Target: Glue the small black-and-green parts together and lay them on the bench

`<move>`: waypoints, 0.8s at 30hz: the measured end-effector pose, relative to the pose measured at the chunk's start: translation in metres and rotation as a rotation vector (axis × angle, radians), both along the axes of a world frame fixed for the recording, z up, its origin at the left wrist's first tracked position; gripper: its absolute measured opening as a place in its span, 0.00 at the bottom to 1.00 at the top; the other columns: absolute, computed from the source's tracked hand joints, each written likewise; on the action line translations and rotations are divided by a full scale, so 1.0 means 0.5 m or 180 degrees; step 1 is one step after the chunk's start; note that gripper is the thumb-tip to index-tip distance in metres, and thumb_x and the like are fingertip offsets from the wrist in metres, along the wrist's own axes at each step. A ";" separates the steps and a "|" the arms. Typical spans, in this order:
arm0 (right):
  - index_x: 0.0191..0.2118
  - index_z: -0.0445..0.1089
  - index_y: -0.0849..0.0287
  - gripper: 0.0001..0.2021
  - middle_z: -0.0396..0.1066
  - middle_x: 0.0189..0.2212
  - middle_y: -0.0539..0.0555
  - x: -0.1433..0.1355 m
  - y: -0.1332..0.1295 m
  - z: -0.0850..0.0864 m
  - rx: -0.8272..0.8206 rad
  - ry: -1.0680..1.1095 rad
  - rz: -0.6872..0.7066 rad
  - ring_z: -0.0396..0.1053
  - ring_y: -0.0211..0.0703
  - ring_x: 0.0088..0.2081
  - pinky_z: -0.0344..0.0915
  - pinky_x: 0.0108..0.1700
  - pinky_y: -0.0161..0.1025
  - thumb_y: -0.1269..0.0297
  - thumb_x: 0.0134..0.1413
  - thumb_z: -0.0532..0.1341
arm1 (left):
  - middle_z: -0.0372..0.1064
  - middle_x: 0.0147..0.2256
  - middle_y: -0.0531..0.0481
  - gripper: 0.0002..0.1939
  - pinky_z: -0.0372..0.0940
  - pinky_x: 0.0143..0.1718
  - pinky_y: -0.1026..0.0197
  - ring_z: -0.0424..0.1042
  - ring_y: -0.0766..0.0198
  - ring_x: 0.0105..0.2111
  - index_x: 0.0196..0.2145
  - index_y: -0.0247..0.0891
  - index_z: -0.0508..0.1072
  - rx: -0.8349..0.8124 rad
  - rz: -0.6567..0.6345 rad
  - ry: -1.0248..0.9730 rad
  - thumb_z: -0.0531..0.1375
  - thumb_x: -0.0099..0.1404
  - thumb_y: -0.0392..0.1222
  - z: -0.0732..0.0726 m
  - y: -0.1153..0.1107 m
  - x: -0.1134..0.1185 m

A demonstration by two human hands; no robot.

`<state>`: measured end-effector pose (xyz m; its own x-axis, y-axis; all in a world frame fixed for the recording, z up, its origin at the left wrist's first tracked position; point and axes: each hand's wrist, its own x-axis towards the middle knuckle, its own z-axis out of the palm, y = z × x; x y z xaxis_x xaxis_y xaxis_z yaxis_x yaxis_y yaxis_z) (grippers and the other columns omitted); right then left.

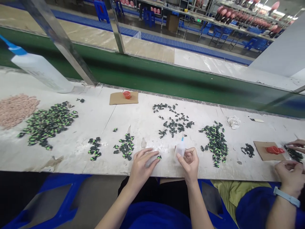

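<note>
My left hand (143, 163) is at the front of the white table, with a small black-and-green part (159, 157) at the tips of its thumb and forefinger. My right hand (191, 163) is closed around a small translucent squeeze bottle (180, 149) with a thin blue tip pointing up. Beyond both hands lie scattered small black pieces (176, 124). A small heap of black-and-green parts (126, 146) is left of my left hand, and a larger heap (216, 143) lies right of my right hand.
A big white bottle (41, 71) leans at the left, near a pink pile (17, 109) and a large black-and-green pile (50, 122). A red cup (127, 94) stands on cardboard (116, 99). At right, a co-worker's hands (289, 171) work beside a red container (274, 149).
</note>
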<state>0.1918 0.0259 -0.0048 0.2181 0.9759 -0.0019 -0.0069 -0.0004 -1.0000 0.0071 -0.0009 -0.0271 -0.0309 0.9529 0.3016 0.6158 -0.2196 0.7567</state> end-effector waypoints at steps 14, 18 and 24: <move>0.39 0.62 0.53 0.20 0.79 0.39 0.57 -0.022 0.036 0.023 0.0306 -0.1515 0.0718 0.78 0.51 0.42 0.73 0.41 0.45 0.59 0.42 0.71 | 0.75 0.45 0.47 0.06 0.62 0.50 0.44 0.66 0.49 0.52 0.36 0.46 0.77 0.0309 -0.0079 0.0260 0.59 0.65 0.39 -0.019 -0.003 0.004; 0.52 0.65 0.53 0.29 0.77 0.43 0.56 0.022 0.050 0.020 0.0466 -0.2055 0.1078 0.76 0.50 0.42 0.72 0.43 0.45 0.61 0.41 0.71 | 0.76 0.41 0.48 0.06 0.63 0.49 0.46 0.67 0.51 0.50 0.36 0.45 0.77 0.0393 -0.0074 0.0174 0.59 0.65 0.40 -0.026 -0.002 0.004; 0.45 0.76 0.55 0.14 0.74 0.40 0.59 0.097 0.118 0.028 0.0424 -0.3543 0.0545 0.72 0.52 0.43 0.69 0.47 0.48 0.73 0.53 0.61 | 0.77 0.39 0.48 0.07 0.64 0.46 0.48 0.69 0.51 0.48 0.36 0.45 0.77 0.0578 -0.0082 0.0128 0.58 0.67 0.42 -0.031 -0.001 0.005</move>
<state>0.2401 0.0848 0.0091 -0.1029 0.9710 0.2156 0.8761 0.1911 -0.4426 0.0099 -0.0012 -0.0425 0.0083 0.8830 0.4694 0.6371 -0.3665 0.6781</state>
